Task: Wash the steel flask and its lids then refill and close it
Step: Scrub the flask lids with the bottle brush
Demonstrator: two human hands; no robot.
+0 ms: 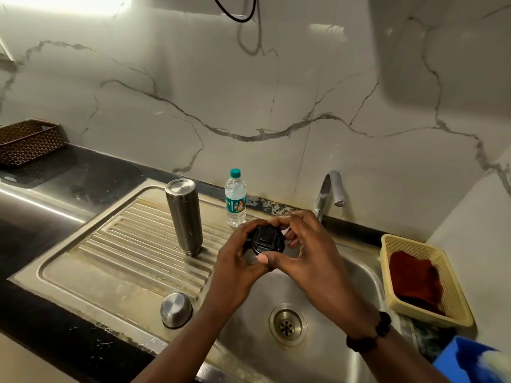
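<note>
Spreading below the marble-veined wall, the steel sink (326,275) has a ribbed drainboard (116,252) to its left, where the steel flask (184,217) stands inverted and the dome lid (176,310) rests nearer the front edge. Above the sink, the left hand (237,261) and right hand (309,250) pinch the black inner lid (267,240) between curled fingers and thumbs. Behind the sink stand a tap (330,192) and a water bottle (235,199).

The clear plastic water bottle with a teal cap (235,199), standing at the back edge of the steel sink drainboard (83,261), has a teal label showing the letters "ri"; the rest is too small to read
</note>
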